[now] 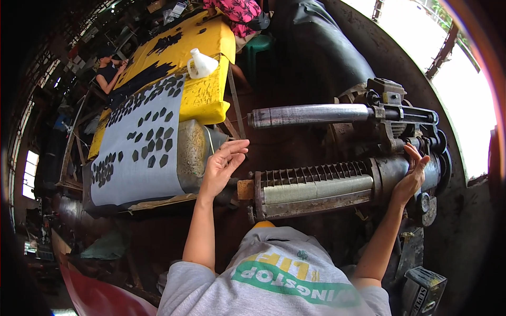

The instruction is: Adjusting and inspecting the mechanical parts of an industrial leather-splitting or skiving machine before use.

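My left hand is in the middle of the view, fingers apart and loosely bent, with no held object visible, beside a worn foam-like block at the table's edge. My right hand has its fingers extended against the right end of an old metal machine, by its shafts and gears. The machine's lower barrel has a row of thin fins and a pale strip. Above it a long bare steel roller reaches leftward.
A table bears yellow sheeting, a grey sheet with dark polygon pieces and a white jug. A co-worker is at its left; another person is by a green stool. A large dark roll lies behind the machine.
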`<state>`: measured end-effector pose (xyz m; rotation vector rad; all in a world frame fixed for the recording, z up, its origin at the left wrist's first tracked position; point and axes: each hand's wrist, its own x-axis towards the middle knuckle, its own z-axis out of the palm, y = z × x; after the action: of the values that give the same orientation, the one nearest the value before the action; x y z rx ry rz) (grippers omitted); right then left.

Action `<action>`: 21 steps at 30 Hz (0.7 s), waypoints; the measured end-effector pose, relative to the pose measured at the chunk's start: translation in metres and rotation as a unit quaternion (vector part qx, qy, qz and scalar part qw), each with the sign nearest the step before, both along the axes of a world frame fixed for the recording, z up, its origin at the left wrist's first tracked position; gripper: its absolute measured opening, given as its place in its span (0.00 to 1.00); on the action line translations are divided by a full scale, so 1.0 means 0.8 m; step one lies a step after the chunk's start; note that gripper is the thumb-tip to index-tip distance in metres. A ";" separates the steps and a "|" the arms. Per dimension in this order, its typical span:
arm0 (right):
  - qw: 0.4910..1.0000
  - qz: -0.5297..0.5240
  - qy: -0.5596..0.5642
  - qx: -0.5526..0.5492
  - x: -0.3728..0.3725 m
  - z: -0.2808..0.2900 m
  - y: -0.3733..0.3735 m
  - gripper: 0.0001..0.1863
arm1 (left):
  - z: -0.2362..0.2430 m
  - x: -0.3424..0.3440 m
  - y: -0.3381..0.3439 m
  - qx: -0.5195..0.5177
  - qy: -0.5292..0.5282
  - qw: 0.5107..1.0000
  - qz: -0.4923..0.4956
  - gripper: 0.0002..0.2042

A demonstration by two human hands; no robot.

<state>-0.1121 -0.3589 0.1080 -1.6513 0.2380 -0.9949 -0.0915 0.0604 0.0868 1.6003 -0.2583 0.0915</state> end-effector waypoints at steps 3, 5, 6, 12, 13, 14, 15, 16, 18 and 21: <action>1.000 -0.006 0.005 0.003 -0.003 0.003 0.005 0.39 | 0.042 -0.012 -0.005 0.160 -0.040 0.979 -0.117 0.17; 1.000 -0.014 0.007 0.005 -0.004 0.003 0.002 0.39 | 0.054 -0.013 -0.014 0.209 -0.091 0.964 -0.139 0.18; 1.000 -0.004 0.006 0.000 -0.004 0.002 0.000 0.38 | 0.059 -0.013 -0.019 0.257 -0.142 0.943 -0.158 0.20; 1.000 0.003 0.003 0.004 -0.002 0.001 0.000 0.38 | 0.077 -0.027 -0.040 0.400 -0.176 0.864 -0.247 0.38; 1.000 0.002 0.002 0.000 -0.003 0.004 0.003 0.38 | 0.078 -0.029 -0.042 0.437 -0.204 0.842 -0.243 0.37; 1.000 0.001 0.001 -0.004 -0.004 0.006 0.005 0.38 | 0.079 -0.031 -0.043 0.473 -0.231 0.817 -0.238 0.36; 1.000 -0.001 0.002 -0.003 -0.004 0.006 0.003 0.38 | 0.083 -0.030 -0.045 0.493 -0.237 0.800 -0.246 0.37; 1.000 0.001 0.007 -0.009 -0.004 0.006 0.001 0.38 | 0.082 -0.030 -0.046 0.493 -0.237 0.800 -0.248 0.37; 1.000 0.003 0.011 -0.014 -0.003 0.004 -0.001 0.38 | 0.081 -0.028 -0.048 0.477 -0.209 0.819 -0.243 0.38; 1.000 0.009 0.008 -0.009 -0.004 0.001 -0.002 0.38 | 0.082 -0.024 -0.049 0.481 -0.148 0.823 -0.263 0.46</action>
<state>-0.1149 -0.3602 0.1087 -1.6762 0.2242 -0.9731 -0.1110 0.0215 0.1521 2.4491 -1.1209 -0.2686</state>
